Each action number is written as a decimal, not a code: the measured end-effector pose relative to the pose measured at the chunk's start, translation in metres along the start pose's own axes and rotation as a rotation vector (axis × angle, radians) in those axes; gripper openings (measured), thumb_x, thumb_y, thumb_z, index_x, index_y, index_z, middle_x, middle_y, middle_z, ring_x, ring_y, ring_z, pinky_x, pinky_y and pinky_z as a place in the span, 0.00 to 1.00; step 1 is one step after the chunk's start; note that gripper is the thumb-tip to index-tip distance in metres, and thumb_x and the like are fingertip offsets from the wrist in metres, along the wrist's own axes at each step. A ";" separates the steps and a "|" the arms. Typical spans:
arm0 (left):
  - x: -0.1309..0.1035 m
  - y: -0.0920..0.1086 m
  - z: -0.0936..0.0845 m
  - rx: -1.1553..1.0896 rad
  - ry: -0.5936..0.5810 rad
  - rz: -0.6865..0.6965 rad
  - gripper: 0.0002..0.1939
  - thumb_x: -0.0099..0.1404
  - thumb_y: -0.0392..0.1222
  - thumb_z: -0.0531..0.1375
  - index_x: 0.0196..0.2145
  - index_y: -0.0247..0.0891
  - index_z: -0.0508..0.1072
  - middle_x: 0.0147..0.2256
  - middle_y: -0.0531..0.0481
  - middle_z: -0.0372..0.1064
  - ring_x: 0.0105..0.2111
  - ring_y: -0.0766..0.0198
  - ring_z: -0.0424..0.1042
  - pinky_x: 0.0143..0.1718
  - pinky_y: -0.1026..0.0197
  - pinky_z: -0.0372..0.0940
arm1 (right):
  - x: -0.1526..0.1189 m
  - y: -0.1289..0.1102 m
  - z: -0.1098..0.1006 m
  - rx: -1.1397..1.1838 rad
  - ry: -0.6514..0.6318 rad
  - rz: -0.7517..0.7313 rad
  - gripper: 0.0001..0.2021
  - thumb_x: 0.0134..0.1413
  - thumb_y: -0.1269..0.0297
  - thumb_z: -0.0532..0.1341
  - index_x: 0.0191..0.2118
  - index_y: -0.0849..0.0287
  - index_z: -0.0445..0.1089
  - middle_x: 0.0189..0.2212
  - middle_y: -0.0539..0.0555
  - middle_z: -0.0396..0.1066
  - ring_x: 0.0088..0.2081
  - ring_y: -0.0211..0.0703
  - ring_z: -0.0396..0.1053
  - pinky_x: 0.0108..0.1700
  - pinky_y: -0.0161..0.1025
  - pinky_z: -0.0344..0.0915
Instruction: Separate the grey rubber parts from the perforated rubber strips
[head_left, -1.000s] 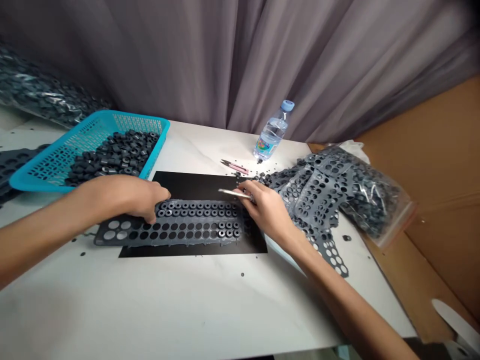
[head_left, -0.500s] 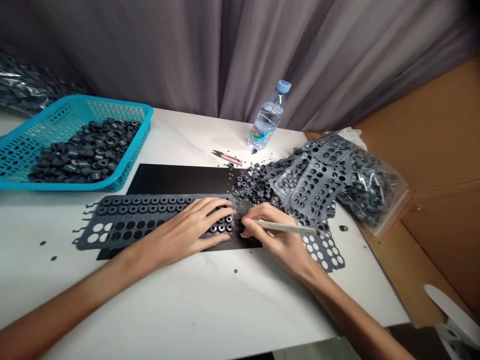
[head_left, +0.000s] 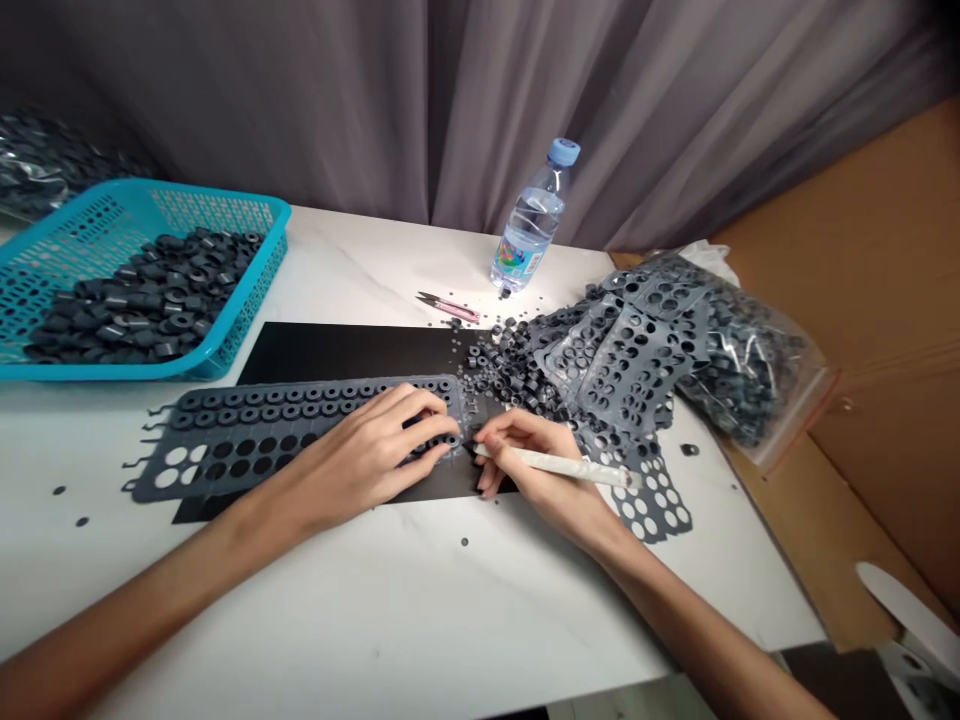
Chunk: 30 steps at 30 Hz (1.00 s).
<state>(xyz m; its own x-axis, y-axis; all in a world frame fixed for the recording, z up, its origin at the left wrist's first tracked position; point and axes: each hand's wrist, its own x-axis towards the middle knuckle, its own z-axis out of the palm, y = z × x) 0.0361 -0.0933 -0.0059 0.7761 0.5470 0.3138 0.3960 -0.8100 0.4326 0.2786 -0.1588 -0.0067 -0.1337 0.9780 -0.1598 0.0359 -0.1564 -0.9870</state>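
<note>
My left hand [head_left: 375, 440] lies across the right part of a dark grey rubber sheet [head_left: 154, 478] with rows of holes, its fingers apart and bent. Thick black rings [head_left: 247, 413] sit in the upper rows; part of the lower rows lies under the hand. In my right hand [head_left: 544, 470] is a slim, white, pen-like tool [head_left: 559, 463], pinched between thumb and fingers. Its tip points left at the sheet's right end, and the fingers hide what it touches. Beneath the sheet is a flat black board [head_left: 337, 350].
A blue basket [head_left: 247, 300] of black rings stands at the left. Pink-handled snips [head_left: 457, 310] and a water bottle [head_left: 529, 225] are at the back. Loose rings [head_left: 517, 370], punched sheets [head_left: 637, 350] and a clear bag [head_left: 772, 370] of parts are heaped at the right.
The view has shifted slightly. My left fingertips have drawn closer over the sheet's lower right corner, and the white tool's tip has come nearer to that end.
</note>
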 end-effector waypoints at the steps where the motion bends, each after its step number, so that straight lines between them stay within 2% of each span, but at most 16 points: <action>1: 0.000 0.001 0.001 -0.013 -0.002 0.005 0.12 0.80 0.38 0.54 0.54 0.41 0.75 0.50 0.44 0.72 0.52 0.54 0.71 0.57 0.51 0.65 | 0.000 0.001 0.000 0.002 -0.004 -0.003 0.08 0.66 0.58 0.66 0.41 0.58 0.73 0.26 0.51 0.78 0.26 0.42 0.79 0.31 0.38 0.77; 6: -0.002 0.002 0.005 -0.070 0.018 -0.026 0.09 0.79 0.38 0.56 0.50 0.40 0.75 0.48 0.45 0.73 0.51 0.55 0.72 0.56 0.52 0.66 | 0.002 0.005 -0.001 -0.004 -0.025 -0.011 0.10 0.67 0.56 0.66 0.41 0.58 0.75 0.26 0.52 0.79 0.26 0.42 0.79 0.33 0.38 0.77; 14: 0.000 0.005 0.003 -0.036 -0.013 -0.008 0.10 0.81 0.39 0.54 0.51 0.38 0.74 0.48 0.45 0.72 0.50 0.55 0.72 0.56 0.52 0.64 | 0.004 0.006 -0.002 -0.008 -0.047 -0.030 0.10 0.68 0.55 0.65 0.41 0.58 0.74 0.26 0.51 0.78 0.26 0.41 0.77 0.32 0.37 0.75; 18: 0.001 0.008 0.005 0.041 -0.035 -0.003 0.13 0.81 0.40 0.53 0.56 0.39 0.74 0.48 0.44 0.72 0.49 0.54 0.72 0.56 0.50 0.65 | 0.000 0.002 -0.001 -0.057 -0.053 -0.025 0.06 0.66 0.60 0.65 0.39 0.57 0.73 0.26 0.50 0.77 0.28 0.41 0.77 0.33 0.36 0.73; 21: 0.001 0.016 0.009 0.100 -0.022 0.029 0.14 0.82 0.36 0.50 0.52 0.38 0.76 0.48 0.43 0.72 0.49 0.53 0.72 0.55 0.50 0.64 | -0.003 -0.003 0.000 -0.168 -0.037 -0.044 0.03 0.65 0.65 0.64 0.38 0.56 0.72 0.25 0.48 0.75 0.27 0.39 0.73 0.32 0.35 0.68; 23: 0.003 0.021 0.010 0.035 0.080 -0.011 0.14 0.81 0.35 0.50 0.48 0.37 0.76 0.47 0.43 0.74 0.49 0.54 0.73 0.56 0.51 0.64 | -0.004 -0.006 0.002 -0.241 -0.030 -0.054 0.03 0.65 0.67 0.63 0.38 0.56 0.72 0.24 0.47 0.74 0.27 0.38 0.71 0.31 0.34 0.65; 24: 0.005 0.023 0.008 -0.029 0.163 -0.075 0.13 0.81 0.36 0.51 0.47 0.37 0.75 0.46 0.44 0.74 0.48 0.56 0.73 0.57 0.52 0.65 | -0.005 -0.007 0.002 -0.267 -0.027 -0.055 0.03 0.65 0.68 0.63 0.38 0.56 0.72 0.24 0.46 0.74 0.27 0.38 0.71 0.31 0.33 0.64; 28: 0.013 0.020 -0.009 -0.464 0.508 -0.463 0.07 0.77 0.45 0.61 0.43 0.39 0.75 0.43 0.48 0.74 0.43 0.61 0.74 0.49 0.60 0.70 | -0.005 -0.007 0.003 -0.239 -0.013 -0.039 0.03 0.65 0.68 0.63 0.38 0.58 0.74 0.24 0.47 0.74 0.26 0.37 0.71 0.29 0.32 0.63; 30: 0.013 0.016 -0.019 -0.727 0.540 -0.599 0.11 0.75 0.50 0.64 0.44 0.40 0.76 0.45 0.48 0.75 0.42 0.62 0.75 0.47 0.63 0.71 | -0.004 -0.006 0.001 -0.134 -0.026 -0.028 0.04 0.66 0.65 0.64 0.39 0.58 0.74 0.26 0.48 0.75 0.27 0.38 0.74 0.30 0.33 0.67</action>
<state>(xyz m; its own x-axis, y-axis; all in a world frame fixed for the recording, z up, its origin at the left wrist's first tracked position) 0.0425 -0.0949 0.0210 0.1641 0.9767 0.1386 0.1155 -0.1586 0.9806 0.2777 -0.1618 -0.0006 -0.1618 0.9776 -0.1346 0.1640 -0.1079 -0.9806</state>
